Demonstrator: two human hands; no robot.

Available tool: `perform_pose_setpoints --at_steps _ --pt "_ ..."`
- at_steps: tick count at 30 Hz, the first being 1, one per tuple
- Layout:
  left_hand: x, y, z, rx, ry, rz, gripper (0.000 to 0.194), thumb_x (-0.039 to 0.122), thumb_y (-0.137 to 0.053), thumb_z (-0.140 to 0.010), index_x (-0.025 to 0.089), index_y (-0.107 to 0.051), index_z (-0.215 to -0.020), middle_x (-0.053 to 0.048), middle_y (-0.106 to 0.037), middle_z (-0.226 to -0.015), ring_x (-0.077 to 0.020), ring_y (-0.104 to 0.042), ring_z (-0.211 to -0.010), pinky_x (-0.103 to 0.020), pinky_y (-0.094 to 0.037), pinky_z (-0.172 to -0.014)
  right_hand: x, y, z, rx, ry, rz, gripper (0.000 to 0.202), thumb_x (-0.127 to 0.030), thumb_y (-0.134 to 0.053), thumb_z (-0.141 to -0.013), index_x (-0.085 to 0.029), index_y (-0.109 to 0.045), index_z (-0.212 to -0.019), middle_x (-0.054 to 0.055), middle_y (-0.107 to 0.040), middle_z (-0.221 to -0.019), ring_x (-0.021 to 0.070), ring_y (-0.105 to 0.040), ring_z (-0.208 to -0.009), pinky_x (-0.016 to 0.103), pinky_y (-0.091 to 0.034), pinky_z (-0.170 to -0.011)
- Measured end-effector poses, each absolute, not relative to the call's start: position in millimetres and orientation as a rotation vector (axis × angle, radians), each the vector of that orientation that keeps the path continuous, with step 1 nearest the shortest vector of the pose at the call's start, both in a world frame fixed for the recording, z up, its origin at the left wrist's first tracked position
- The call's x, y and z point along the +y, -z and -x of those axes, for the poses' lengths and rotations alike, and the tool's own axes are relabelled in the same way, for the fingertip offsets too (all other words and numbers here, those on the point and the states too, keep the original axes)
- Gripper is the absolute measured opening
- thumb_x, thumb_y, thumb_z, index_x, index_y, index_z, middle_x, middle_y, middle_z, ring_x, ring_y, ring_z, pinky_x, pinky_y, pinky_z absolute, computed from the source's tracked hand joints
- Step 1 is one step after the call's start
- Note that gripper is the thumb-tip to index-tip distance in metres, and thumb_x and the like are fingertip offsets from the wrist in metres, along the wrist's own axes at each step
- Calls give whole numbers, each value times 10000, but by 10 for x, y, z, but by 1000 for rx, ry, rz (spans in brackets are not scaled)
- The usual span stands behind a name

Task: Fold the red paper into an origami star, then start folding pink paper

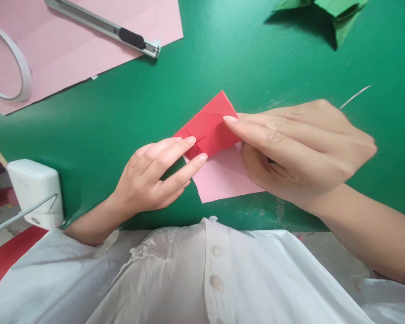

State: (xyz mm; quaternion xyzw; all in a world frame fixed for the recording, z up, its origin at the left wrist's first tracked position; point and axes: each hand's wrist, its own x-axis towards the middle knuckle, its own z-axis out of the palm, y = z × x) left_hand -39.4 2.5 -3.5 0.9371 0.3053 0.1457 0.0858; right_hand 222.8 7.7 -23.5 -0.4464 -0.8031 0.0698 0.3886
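A folded piece of red paper (212,125) is held between my two hands, tilted with one corner pointing away from me. Creases run across its face. My left hand (155,173) grips its lower left end, with fingertips lying on top and the thumb side partly hidden. At the right edge my right hand (300,146) pinches the paper, a forefinger on the face and other fingers behind it. Beneath the red paper lies a pink paper sheet (222,177) on the green table, partly covered by the red paper and my right hand.
On a larger pink sheet (74,49) at the upper left rest a utility knife (101,24) and a roll of white tape (23,74). A white power bank (37,191) with a cable sits at the left table edge. Green folded paper (342,13) stands at the upper right.
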Motion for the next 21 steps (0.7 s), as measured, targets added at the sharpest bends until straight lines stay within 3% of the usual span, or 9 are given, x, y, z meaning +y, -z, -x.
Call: perform_pose_setpoints --at_steps 4,6,10,14,18,21 --pt "42 33 393 837 -428 -2835 415 373 -595 -966 214 -603 -1349 -103 -668 -1365 -235 -643 -1262 -377 -571 -1036 240 297 -2307 -2145 363 891 284 -92 -527 -939 -280 -733 -996 -140 -787 -851 64 -701 -630 271 -392 -501" --pt "49 25 387 819 -411 -2875 395 398 -601 -970 217 -627 -1320 -86 -688 -1339 -218 -642 -1263 -343 -554 -1030 304 301 -2344 -2137 419 824 239 -94 -560 -926 -265 -727 -925 -111 -781 -822 106 -687 -649 319 -395 -536" --pt "42 1 379 800 -380 -2961 372 414 -571 -994 212 -654 -1295 -61 -722 -1307 -199 -658 -1251 -331 -499 -1066 346 263 -2420 -2226 272 808 192 -143 -655 -908 -245 -649 -745 -80 -781 -869 94 -718 -724 292 -504 -633" --pt "-1 -9 390 913 -320 -2979 397 431 -538 -1009 263 -614 -1361 -17 -677 -1414 -200 -621 -1342 -342 -435 -1146 335 135 -2522 -2443 -117 628 422 -158 -384 -1047 -267 -651 -739 -128 -787 -943 79 -765 -935 265 -562 -640" --pt "-29 -9 391 1020 -309 -2861 529 452 -517 -1014 275 -481 -1511 -12 -612 -1500 -219 -552 -1430 -356 -338 -1235 259 26 -2573 -2505 -165 476 307 -115 -482 -1023 -266 -717 -894 -68 -792 -1047 99 -738 -1070 265 -596 -763" --pt "-11 -9 371 1037 -297 -2854 577 499 -439 -1032 225 -457 -1540 -25 -606 -1506 -224 -544 -1435 -343 -298 -1268 164 33 -2505 -2521 -119 408 322 -149 -471 -1041 -281 -725 -892 -64 -789 -1040 84 -727 -999 253 -601 -790"
